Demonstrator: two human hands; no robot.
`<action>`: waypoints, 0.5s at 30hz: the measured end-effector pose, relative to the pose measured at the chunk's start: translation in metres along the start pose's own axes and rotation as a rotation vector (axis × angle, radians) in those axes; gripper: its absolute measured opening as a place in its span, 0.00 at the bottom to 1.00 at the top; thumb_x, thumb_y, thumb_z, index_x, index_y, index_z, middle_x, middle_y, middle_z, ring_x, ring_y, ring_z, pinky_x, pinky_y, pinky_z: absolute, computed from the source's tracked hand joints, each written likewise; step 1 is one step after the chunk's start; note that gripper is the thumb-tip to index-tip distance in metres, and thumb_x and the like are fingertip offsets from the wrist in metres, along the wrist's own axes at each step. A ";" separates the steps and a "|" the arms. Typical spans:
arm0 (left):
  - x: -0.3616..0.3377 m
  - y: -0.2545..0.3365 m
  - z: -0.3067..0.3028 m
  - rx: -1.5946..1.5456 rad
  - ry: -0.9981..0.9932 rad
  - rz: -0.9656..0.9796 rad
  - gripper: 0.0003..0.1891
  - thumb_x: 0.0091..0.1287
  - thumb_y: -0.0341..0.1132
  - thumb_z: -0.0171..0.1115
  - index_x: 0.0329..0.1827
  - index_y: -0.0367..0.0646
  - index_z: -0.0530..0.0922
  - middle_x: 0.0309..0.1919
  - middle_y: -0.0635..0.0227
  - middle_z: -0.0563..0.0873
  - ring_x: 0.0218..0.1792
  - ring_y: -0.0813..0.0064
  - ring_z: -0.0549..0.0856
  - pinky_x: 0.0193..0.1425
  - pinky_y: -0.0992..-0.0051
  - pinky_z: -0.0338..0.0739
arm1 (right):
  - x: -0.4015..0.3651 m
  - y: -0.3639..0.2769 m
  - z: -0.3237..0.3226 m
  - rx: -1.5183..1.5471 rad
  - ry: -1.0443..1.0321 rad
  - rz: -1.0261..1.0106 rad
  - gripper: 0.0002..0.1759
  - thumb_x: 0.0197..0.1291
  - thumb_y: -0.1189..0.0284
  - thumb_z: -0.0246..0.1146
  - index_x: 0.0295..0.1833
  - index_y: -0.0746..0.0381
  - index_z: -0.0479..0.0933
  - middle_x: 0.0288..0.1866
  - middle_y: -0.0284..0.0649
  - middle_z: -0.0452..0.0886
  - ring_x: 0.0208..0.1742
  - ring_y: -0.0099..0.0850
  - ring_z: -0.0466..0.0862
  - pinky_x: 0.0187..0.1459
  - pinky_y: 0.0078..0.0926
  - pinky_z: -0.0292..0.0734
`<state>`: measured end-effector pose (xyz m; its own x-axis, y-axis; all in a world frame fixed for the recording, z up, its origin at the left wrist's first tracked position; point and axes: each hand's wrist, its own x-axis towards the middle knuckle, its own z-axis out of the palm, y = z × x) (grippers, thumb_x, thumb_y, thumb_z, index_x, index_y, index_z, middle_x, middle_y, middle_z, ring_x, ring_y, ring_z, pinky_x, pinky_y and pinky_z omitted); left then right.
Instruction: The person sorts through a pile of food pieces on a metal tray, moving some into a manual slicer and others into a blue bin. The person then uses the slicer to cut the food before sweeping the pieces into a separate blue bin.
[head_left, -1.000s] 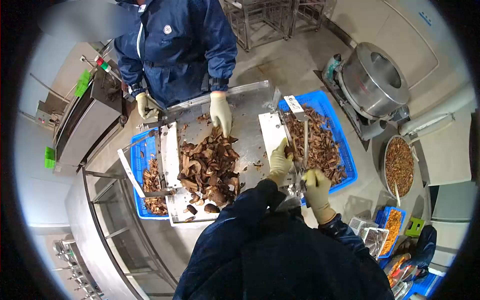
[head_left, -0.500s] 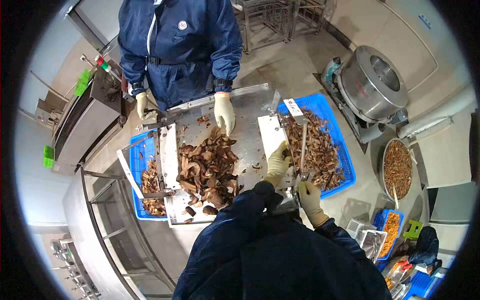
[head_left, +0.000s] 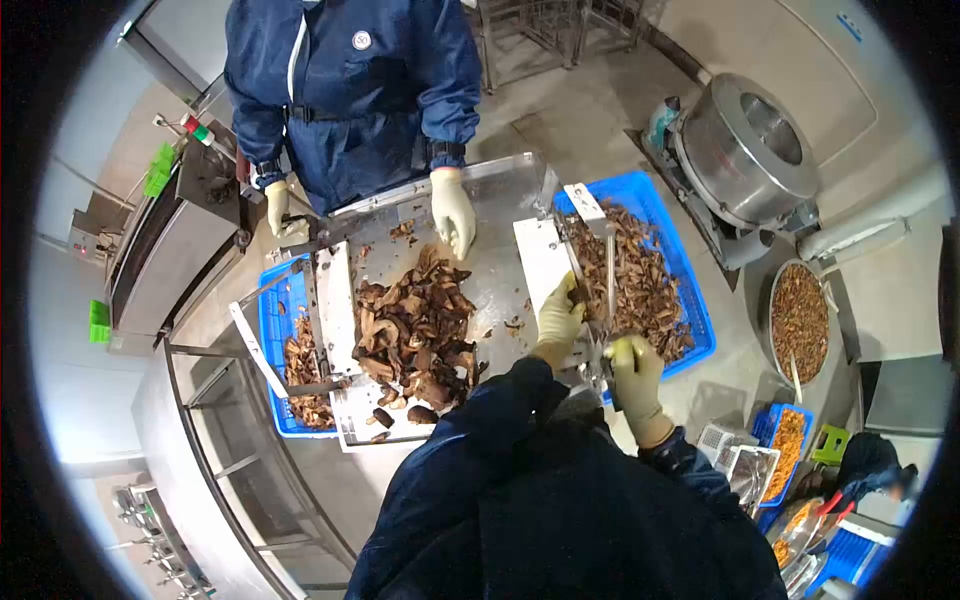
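My left hand (head_left: 560,318), in a cream glove, pinches a brown mushroom piece (head_left: 577,293) at the right edge of a white cutting board (head_left: 540,262). Just right of it, my gloved right hand (head_left: 638,378) is wrapped round the handle of a hinged cutting blade (head_left: 611,275); the fingers hide most of the handle. Beneath and beyond the blade sits a blue crate (head_left: 690,270) full of sliced mushrooms (head_left: 640,285). To the left, a heap of brown mushrooms (head_left: 415,325) lies on the steel table (head_left: 500,200).
Across the table stands a co-worker in blue (head_left: 350,110), gloved hands near a second board (head_left: 338,310) and blade. Another blue crate (head_left: 270,345) holds slices at left. A steel drum machine (head_left: 745,155), a round pan (head_left: 800,325) and an orange-filled crate (head_left: 785,455) stand at right.
My right hand has risen slightly with the handle and shifted right. The mushroom piece in my left fingers shows more clearly at the board's edge. The co-worker's hands have barely moved.
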<state>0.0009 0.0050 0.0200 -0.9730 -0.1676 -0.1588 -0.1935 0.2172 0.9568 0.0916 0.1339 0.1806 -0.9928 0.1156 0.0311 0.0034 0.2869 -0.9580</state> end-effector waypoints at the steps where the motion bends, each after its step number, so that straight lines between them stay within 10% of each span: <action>1: -0.003 -0.004 0.000 0.001 -0.018 -0.013 0.35 0.64 0.19 0.62 0.76 0.49 0.69 0.45 0.65 0.85 0.39 0.74 0.82 0.50 0.75 0.80 | 0.005 -0.013 -0.001 -0.049 0.005 -0.053 0.10 0.67 0.74 0.59 0.32 0.65 0.78 0.24 0.34 0.78 0.25 0.22 0.76 0.28 0.25 0.70; 8: 0.000 -0.002 -0.011 -0.074 -0.045 0.164 0.34 0.64 0.17 0.57 0.76 0.45 0.67 0.59 0.55 0.85 0.56 0.67 0.85 0.61 0.72 0.77 | -0.012 0.078 0.007 -0.126 0.040 -0.132 0.09 0.67 0.71 0.64 0.34 0.65 0.80 0.25 0.37 0.79 0.26 0.22 0.75 0.30 0.25 0.72; 11: -0.003 0.003 -0.004 0.062 0.055 0.124 0.37 0.64 0.17 0.57 0.78 0.48 0.64 0.55 0.57 0.86 0.50 0.66 0.85 0.55 0.71 0.79 | 0.006 0.001 -0.003 0.037 -0.046 0.048 0.09 0.67 0.73 0.62 0.34 0.66 0.80 0.27 0.35 0.79 0.27 0.20 0.75 0.30 0.23 0.71; 15: -0.003 0.007 -0.001 0.039 0.172 0.127 0.43 0.60 0.18 0.61 0.81 0.53 0.58 0.42 0.63 0.80 0.38 0.67 0.79 0.47 0.68 0.79 | -0.012 0.062 0.003 -0.298 0.020 -0.326 0.09 0.65 0.73 0.60 0.35 0.66 0.80 0.25 0.38 0.81 0.27 0.25 0.78 0.31 0.28 0.73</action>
<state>0.0031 0.0061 0.0270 -0.9547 -0.2973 0.0096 -0.0787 0.2834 0.9558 0.1038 0.1472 0.1195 -0.9451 -0.0093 0.3266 -0.2727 0.5727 -0.7731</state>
